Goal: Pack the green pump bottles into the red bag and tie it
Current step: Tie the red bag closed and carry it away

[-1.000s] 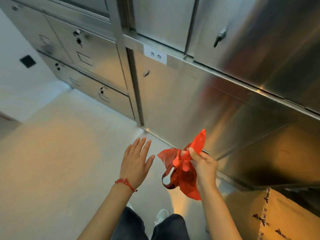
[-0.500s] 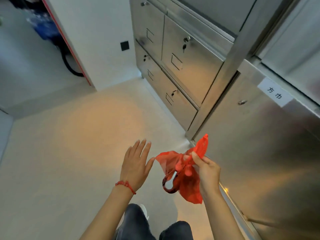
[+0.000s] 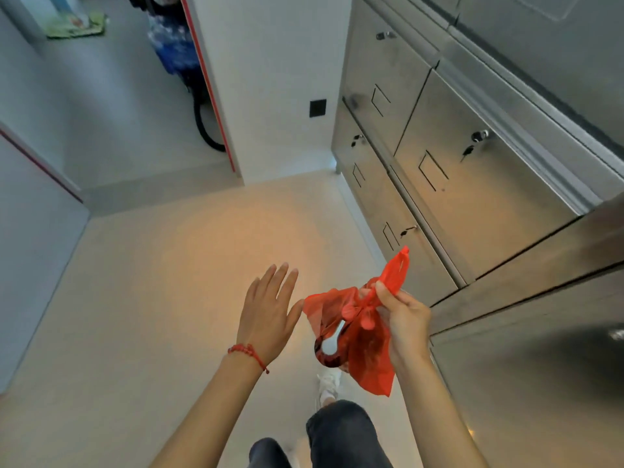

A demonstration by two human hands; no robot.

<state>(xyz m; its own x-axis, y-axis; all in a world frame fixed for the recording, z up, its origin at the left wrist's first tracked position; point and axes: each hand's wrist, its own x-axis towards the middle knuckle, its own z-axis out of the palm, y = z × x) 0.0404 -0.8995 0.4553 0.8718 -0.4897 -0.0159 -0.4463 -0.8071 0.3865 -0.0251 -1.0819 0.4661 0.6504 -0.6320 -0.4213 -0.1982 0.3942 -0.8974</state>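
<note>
A crumpled red plastic bag [image 3: 369,346] hangs in front of me, pinched near its top by my right hand [image 3: 403,315]. One handle sticks up above the fingers and the rest droops below. My left hand [image 3: 268,314], with a red string bracelet at the wrist, is held flat with fingers spread just left of the bag, its thumb close to the bag's edge. No green pump bottles are in view.
Stainless steel lockers [image 3: 449,170] with keyed doors line the right side. A white wall with a red-edged corner [image 3: 216,96] stands ahead, with blue items [image 3: 172,45] behind it. My legs and a white shoe [image 3: 327,386] stand on pale floor.
The view has swung left, away from the labelled locker door toward the corridor. Both hands keep nearly the same pose, the right one still holding the bag.
</note>
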